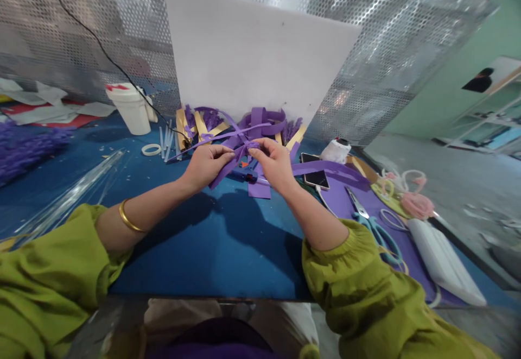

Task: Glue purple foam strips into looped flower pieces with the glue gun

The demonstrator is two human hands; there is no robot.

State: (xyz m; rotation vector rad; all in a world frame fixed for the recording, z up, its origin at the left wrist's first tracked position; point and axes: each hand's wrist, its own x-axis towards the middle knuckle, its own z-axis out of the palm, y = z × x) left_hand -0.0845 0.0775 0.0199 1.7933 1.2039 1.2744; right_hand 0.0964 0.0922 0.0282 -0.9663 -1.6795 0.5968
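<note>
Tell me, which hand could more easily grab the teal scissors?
The right hand, probably. The scissors lie on the purple sheet beside the right forearm, while the left hand would have to cross over. Both hands currently pinch the purple strips.

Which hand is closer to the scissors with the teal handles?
Right. The right hand is just left of and beyond the scissors; the left hand is farther left, both holding purple strips.

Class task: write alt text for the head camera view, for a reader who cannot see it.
Two hands, left hand and right hand, pinch purple paper strips together above a blue table. Teal scissors and a phone lie to the right, a white tub at back left.
</note>
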